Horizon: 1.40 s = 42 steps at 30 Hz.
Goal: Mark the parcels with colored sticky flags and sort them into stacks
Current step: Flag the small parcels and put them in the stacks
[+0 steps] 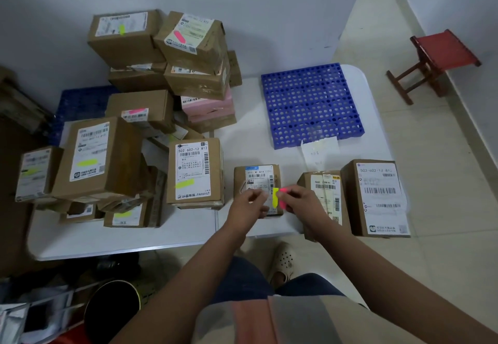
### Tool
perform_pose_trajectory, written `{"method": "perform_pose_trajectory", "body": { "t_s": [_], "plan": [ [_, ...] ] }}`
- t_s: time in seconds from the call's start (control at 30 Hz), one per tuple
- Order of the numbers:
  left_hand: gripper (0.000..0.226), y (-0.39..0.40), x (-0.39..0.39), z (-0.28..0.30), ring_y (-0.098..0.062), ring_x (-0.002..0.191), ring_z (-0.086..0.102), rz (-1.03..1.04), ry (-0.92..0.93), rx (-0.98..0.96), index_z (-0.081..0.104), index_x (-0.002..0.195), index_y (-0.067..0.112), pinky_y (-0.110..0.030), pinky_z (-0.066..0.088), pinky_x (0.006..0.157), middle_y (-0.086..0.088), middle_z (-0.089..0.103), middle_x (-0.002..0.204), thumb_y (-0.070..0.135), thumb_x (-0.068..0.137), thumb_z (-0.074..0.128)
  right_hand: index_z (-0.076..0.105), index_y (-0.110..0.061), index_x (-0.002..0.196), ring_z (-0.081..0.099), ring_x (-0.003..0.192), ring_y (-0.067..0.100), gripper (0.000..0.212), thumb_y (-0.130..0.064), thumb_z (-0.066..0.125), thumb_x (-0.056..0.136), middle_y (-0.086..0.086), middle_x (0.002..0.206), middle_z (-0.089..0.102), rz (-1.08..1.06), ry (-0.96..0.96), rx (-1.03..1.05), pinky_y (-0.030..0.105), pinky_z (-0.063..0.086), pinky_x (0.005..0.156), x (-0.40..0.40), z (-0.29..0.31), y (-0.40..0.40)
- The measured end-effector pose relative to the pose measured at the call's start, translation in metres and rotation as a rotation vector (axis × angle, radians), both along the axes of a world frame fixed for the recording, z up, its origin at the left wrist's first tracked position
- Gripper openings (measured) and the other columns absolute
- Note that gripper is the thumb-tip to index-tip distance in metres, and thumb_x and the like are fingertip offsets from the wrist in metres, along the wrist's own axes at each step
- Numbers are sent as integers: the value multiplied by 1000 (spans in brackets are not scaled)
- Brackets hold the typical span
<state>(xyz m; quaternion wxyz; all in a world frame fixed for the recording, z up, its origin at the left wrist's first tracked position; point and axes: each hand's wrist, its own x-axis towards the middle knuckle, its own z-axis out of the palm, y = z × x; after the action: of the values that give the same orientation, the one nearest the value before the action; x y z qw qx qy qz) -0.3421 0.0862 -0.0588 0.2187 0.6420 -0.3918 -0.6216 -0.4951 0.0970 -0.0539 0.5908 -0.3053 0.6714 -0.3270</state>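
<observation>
Sticky flags point(276, 198) hang lengthwise, pinched by right hand point(296, 200); left hand point(249, 203) fingers curled on parcel point(257, 179).

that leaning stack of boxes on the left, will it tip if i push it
Probably: the tall top box sits tilted on uneven parcels below. It looks stiff cardboard, so it would likely slide off whole, perhaps onto the flagged box beside it.

We see parcels point(194, 172) of matt brown cardboard bearing white paper labels point(193, 170), and neon paper flags point(275, 197). The worktop point(161, 233) looks smooth white plastic, the blue pallet point(310, 103) perforated plastic, the stool point(436, 60) red-painted wood, the floor point(444, 168) glossy tile.
</observation>
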Motion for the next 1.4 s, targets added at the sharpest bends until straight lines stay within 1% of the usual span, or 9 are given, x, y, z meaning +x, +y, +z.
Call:
{"method": "perform_pose_trajectory", "body": {
  "t_s": [0.13,0.3,0.4,0.53,0.73,0.9,1.0,1.23,1.4],
  "plan": [
    [20,-1,0,-1,-11,74,64,14,200,87,69,104,0,-21,54,71,-5,68,82,17,94,65,74,-12,98,53,57,0,12,-18,67,91,-6,67,62,10,-29,-6,14,45,59,1,4,-1],
    [6,-2,-5,0,-13,68,59,199,295,119,70,92,6,-22,55,70,-2,65,70,11,93,65,70,-10,98,59,68,6,15,-22,70,89,0,79,67,-15,-12,-4,17,48,62,4,5,-2],
    [6,-2,-8,2,-13,68,59,202,282,92,69,91,7,-23,56,73,-4,65,73,11,93,65,67,-8,94,58,67,7,13,-20,70,89,3,78,65,-63,39,-16,15,48,60,7,7,-3],
    [7,-3,-11,2,-14,71,60,223,267,63,70,92,8,-25,57,77,-4,66,76,14,93,65,67,-8,92,58,69,9,9,-17,68,89,2,76,65,-95,59,-9,21,50,68,6,9,-7],
    [8,-4,-13,4,-11,73,59,232,311,83,71,95,10,-22,55,75,0,67,78,15,93,66,71,-6,88,58,64,4,7,-11,67,89,2,74,66,-92,60,-41,8,45,56,3,12,-10],
    [18,-7,-14,4,-16,88,62,243,306,102,73,105,9,-27,56,86,-7,71,108,20,91,68,73,-4,90,59,60,-3,12,-14,66,91,3,75,69,-67,79,-73,6,44,55,3,14,-11],
    [17,-9,-14,5,-18,96,64,246,308,100,74,104,11,-28,56,88,-5,70,114,20,91,69,74,-7,89,61,66,3,13,-18,67,91,6,78,71,-59,98,-94,6,45,57,3,14,-13],
    [13,-12,-13,3,-17,93,63,236,295,84,74,100,12,-25,56,84,-7,70,112,19,91,68,72,-11,83,60,63,2,13,-12,63,92,-2,70,68,-49,113,-100,6,46,59,3,16,-14],
    [18,-17,-8,-1,-13,85,62,191,244,71,71,104,8,-20,54,76,-11,68,112,21,94,65,72,-9,93,60,57,-6,12,-13,61,94,-4,69,66,-156,63,-77,6,46,56,5,15,-14]
  ]
}}
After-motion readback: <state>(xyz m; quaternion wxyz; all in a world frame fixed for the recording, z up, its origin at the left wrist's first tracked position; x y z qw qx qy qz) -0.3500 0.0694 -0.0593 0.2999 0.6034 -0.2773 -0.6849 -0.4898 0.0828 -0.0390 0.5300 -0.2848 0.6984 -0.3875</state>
